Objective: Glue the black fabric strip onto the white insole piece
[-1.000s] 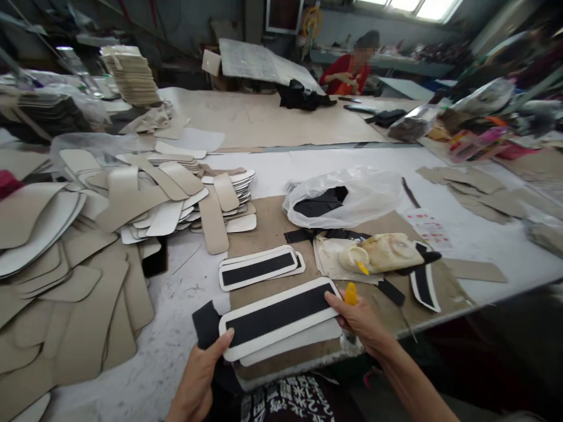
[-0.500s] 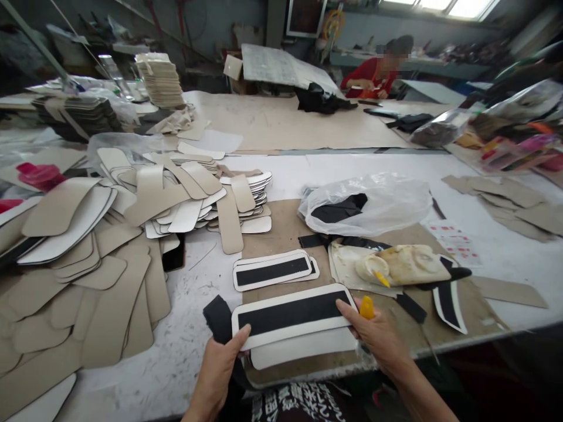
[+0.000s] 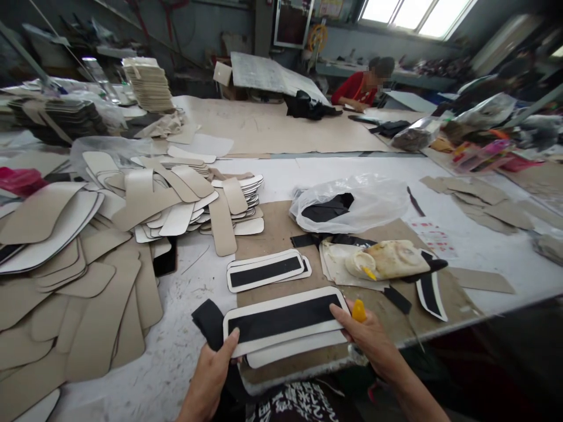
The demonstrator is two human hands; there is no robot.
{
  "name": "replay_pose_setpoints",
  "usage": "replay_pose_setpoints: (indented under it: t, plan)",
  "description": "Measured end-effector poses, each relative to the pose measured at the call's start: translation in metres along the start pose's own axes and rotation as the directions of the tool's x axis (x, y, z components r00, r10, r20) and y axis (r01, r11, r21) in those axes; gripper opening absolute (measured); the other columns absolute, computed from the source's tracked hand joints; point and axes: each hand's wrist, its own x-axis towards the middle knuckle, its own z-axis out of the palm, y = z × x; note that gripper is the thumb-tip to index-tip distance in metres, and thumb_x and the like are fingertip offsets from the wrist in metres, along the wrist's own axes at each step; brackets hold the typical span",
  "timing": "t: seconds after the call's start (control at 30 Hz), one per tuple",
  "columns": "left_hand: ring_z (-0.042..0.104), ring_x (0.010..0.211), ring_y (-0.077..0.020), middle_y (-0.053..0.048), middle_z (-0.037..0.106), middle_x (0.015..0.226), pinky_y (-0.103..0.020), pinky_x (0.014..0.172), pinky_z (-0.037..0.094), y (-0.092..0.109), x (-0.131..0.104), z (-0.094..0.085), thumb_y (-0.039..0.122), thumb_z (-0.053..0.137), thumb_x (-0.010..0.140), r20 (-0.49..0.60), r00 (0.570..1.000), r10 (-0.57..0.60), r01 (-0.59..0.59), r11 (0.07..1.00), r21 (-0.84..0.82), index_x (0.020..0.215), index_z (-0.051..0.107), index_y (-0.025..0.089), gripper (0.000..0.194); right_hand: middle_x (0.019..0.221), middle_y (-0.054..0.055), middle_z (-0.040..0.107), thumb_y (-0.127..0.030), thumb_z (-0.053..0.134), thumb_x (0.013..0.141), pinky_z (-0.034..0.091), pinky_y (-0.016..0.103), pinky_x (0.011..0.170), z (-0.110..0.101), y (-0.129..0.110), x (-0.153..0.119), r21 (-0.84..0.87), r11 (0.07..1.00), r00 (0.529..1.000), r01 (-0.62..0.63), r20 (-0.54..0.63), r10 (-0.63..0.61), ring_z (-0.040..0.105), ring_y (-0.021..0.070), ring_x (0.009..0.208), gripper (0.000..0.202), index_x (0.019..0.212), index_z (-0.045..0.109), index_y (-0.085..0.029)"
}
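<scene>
A long white piece with a black strip on it (image 3: 284,319) lies near the table's front edge, over a second white piece (image 3: 299,347). My left hand (image 3: 211,375) grips its left end with the thumb on top. My right hand (image 3: 372,340) holds its right end, and a yellow-tipped object (image 3: 358,310) pokes up from that hand. A black fabric scrap (image 3: 206,322) lies under the left end. Two similar finished pieces (image 3: 266,271) rest just behind on a brown cardboard sheet (image 3: 272,228).
Piles of beige and white cut pieces (image 3: 88,246) fill the left side. A clear bag with black fabric (image 3: 352,202), a glue-stained bottle and rag (image 3: 387,261) and black strips (image 3: 428,293) lie to the right. A person in red (image 3: 358,88) works at the far table.
The view shifted slightly. Both hands keep hold of the long piece's ends, and it has settled a little lower over the white piece beneath.
</scene>
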Motion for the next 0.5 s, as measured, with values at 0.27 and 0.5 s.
replay_pose_setpoints:
  t: [0.27,0.5]
  plan:
    - [0.045,0.044,-0.0122,0.004,0.052,0.044,-0.025,0.051,0.043,0.008,-0.01,-0.003,0.043,0.07,0.059,0.01,1.0,-0.017,0.017,1.0,-0.004,0.073,0.063,0.013,0.034,0.046,-0.008,0.033,-0.056,0.055,0.071,0.028,0.021,0.042,0.004,-0.001,-0.003,-0.004,1.0,1.0,-0.006,-0.025,0.006,0.033,0.0073,0.043,0.04,0.06,0.04,-0.02]
    - [0.047,0.043,-0.0121,0.005,0.05,0.041,-0.022,0.044,0.04,0.007,-0.011,-0.007,0.04,0.071,0.06,-0.026,0.995,-0.093,0.09,0.992,-0.083,0.072,0.062,0.013,0.031,0.045,-0.007,0.034,-0.058,0.055,0.069,0.031,0.021,0.043,0.008,-0.007,-0.008,0.018,0.999,0.999,-0.028,-0.038,0.028,0.036,0.0084,0.043,0.041,0.059,0.041,-0.021]
